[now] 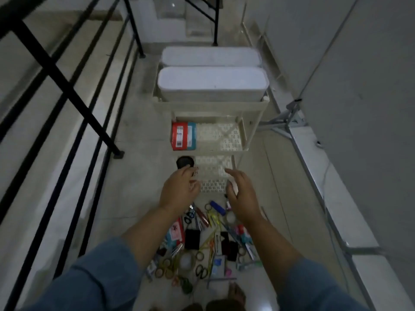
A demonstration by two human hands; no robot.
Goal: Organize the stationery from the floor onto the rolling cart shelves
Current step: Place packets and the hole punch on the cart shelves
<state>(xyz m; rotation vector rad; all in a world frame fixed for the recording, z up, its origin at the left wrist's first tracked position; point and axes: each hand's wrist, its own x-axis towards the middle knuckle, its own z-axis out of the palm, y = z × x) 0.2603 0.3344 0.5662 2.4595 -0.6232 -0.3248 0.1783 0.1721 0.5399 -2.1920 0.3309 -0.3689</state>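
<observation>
The cream rolling cart (208, 108) stands ahead with three shelves. Its middle shelf (224, 140) holds a red box (179, 135) and a teal box (191, 135) at the left. A black round container (184, 162) sits at the left of the bottom shelf (213, 169). My left hand (179, 190) hovers just in front of that container, fingers loosely curled, with a small dark item (195, 172) by the fingertips; whether it is held is unclear. Over the shelf's right front corner, my right hand (243, 196) has relaxed, spread fingers. Mixed stationery (202, 239) lies on the floor below my forearms.
Two white lidded bins (212, 83) fill the cart's top shelf. A black stair railing (67, 93) runs along the left. A white wall (359, 86) and a metal frame (289, 117) are on the right. Tape rolls (185, 260), scissors (201, 271) and pens sit in the floor pile.
</observation>
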